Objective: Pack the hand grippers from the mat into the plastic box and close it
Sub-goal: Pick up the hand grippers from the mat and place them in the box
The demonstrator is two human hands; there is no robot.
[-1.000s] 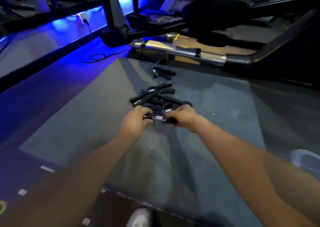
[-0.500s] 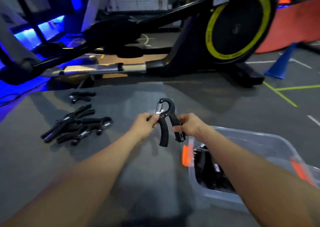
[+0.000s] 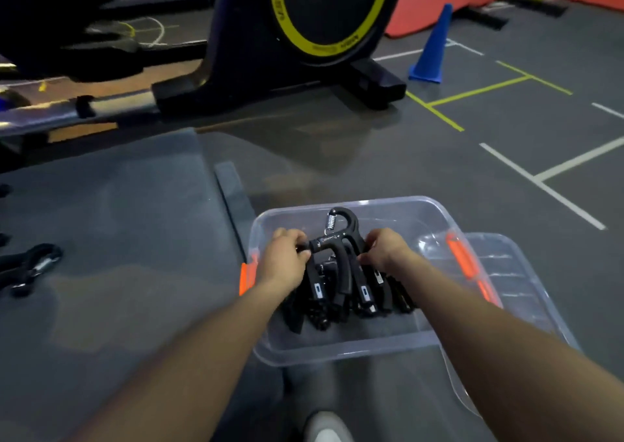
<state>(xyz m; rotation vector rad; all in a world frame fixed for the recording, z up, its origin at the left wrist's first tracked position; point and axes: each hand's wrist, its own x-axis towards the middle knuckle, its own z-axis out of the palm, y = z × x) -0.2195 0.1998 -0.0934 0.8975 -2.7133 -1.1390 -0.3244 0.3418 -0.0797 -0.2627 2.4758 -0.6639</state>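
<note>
1. Now both hands are over the plastic box [image 3: 435, 212], where half a second ago they held the same hand gripper [image 3: 339, 239] in the air just short of its rim.
2. Curled round the adjustment knob at the gripper's side, the left hand [image 3: 285, 259] holds it; the right hand [image 3: 383, 247] has its fingers curled on the far handle.
3. That gripper sits upright, spring end away from the person, on top of the black grippers [image 3: 337, 293] already lying in the box.
4. So this one looks as good as packed; letting go is probably all that remains for it.
5. At least one more gripper [image 3: 32, 267] lies on the mat [image 3: 135, 239] at the left edge of view, so the packing is not finished.
6. Beside and partly under the box on its right lies the clear lid [image 3: 526, 283], still off.
</note>
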